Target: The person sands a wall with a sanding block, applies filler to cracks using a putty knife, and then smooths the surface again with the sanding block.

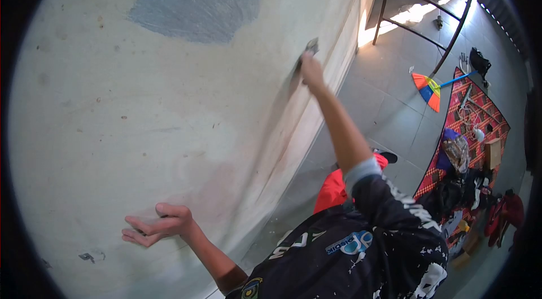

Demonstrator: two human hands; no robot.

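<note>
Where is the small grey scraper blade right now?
Head view, upper centre: the small grey scraper blade is gripped in the right hand against the pale wall, right of the grey-blue patch.

Shirt lettering (350, 242) blurred, nothing legible.

On wall (141, 118): scraper (310, 46) in rt hand (311, 71) fingers; lt hand (161, 224) fingers below-left of them. On floor (389, 118), right of rt fingers: broom (427, 90), mat (480, 112) just beyond it.

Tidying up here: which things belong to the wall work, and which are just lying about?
In use: scraper in right hand; wall; left hand flat on it.
Lying about: broom; cluttered mat; metal frame.
</note>
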